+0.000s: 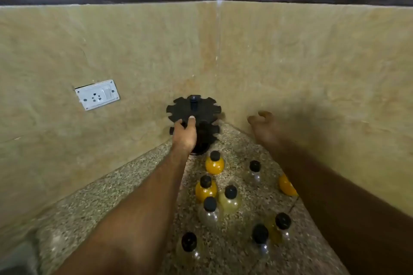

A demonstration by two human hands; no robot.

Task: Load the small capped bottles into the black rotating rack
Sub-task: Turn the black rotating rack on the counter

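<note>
The black rotating rack (202, 107) stands in the far corner of the speckled counter (125, 187), its notched upper disc above a lower one. My left hand (186, 133) grips the front edge of the upper disc, thumb on top. My right hand (262, 124) hovers to the right of the rack with fingers loosely curled, holding nothing. Several small bottles with black caps stand on the counter between my arms: an orange one (215, 164) nearest the rack, another orange one (206, 188), a pale yellow one (230, 200) and clear ones (254, 171). No bottle shows in the rack's notches.
Beige stone walls meet in a corner right behind the rack. A white socket plate (97, 94) sits on the left wall. One orange bottle (287, 185) is partly hidden behind my right forearm. Dark cabinets run above the walls.
</note>
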